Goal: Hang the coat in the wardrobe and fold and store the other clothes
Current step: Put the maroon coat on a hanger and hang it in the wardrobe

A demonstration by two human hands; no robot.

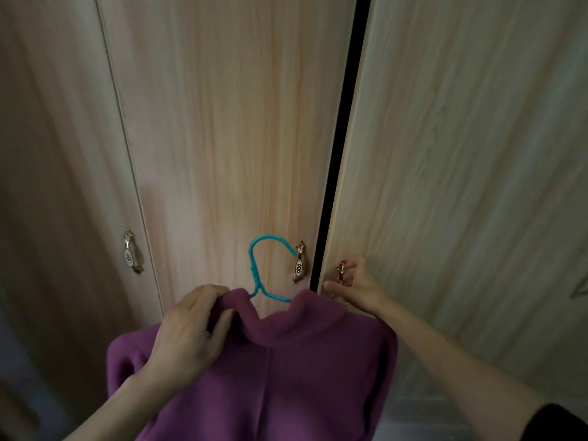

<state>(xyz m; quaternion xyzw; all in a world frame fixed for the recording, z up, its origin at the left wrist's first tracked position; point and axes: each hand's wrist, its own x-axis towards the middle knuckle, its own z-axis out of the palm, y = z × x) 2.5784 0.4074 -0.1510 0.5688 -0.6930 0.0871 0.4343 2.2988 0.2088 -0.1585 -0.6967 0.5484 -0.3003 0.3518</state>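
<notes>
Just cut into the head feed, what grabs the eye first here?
A purple coat on a teal hanger fills the lower centre, its collar gripped by the left hand. To its right, the right hand holds the handle of the right wardrobe door, which stands ajar with a dark gap beside it.

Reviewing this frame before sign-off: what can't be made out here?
All head view.
The wardrobe doors hide the interior: only a dark gap shows, and no rail can be seen.
The hanger has its arms inside the purple coat; only the hook shows.
The coat's hem is cut off by the bottom edge.
The door handle is mostly covered by the right hand gripping it.
</notes>
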